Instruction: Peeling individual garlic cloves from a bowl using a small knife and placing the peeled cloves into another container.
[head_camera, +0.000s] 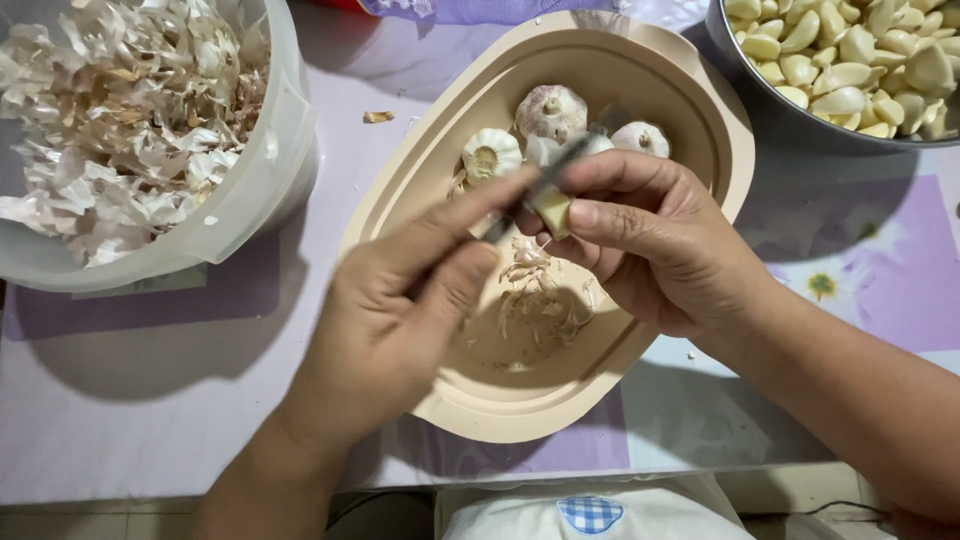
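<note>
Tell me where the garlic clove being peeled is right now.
The garlic clove is mid-frame in the head view, pinched in the right hand above the beige tray, just below three whole garlic bulbs.

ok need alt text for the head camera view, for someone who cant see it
Two bare hands peel a pale garlic clove over a beige oval plastic tray: the left hand holds a small dark knife, the right hand pinches the clove. Three whole white garlic bulbs lie in the tray, a translucent plastic tub of papery skins stands left, a metal bowl of peeled cloves top right.
</note>
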